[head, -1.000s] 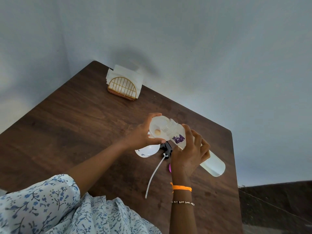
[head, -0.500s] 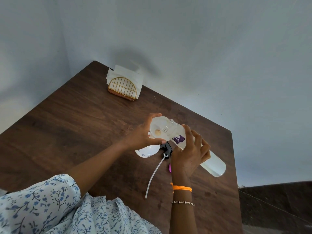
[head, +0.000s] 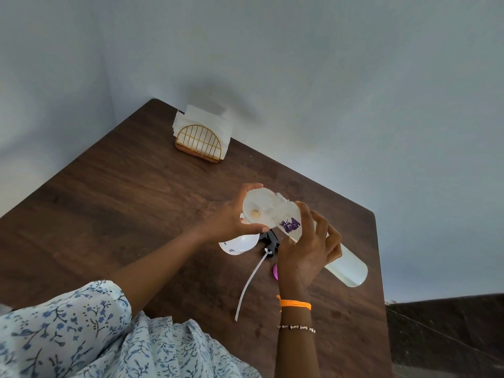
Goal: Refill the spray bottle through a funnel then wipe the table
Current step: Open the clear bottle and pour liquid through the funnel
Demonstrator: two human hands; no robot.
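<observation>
Tilting refill bottle (head: 321,241) over funnel (head: 257,207)

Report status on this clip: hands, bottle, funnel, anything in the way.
Left hand holds funnel on spray bottle. Right hand grips refill bottle, tilted mouth into funnel. Sprayer head with tube lies on table beside them. Nothing in the way.
</observation>
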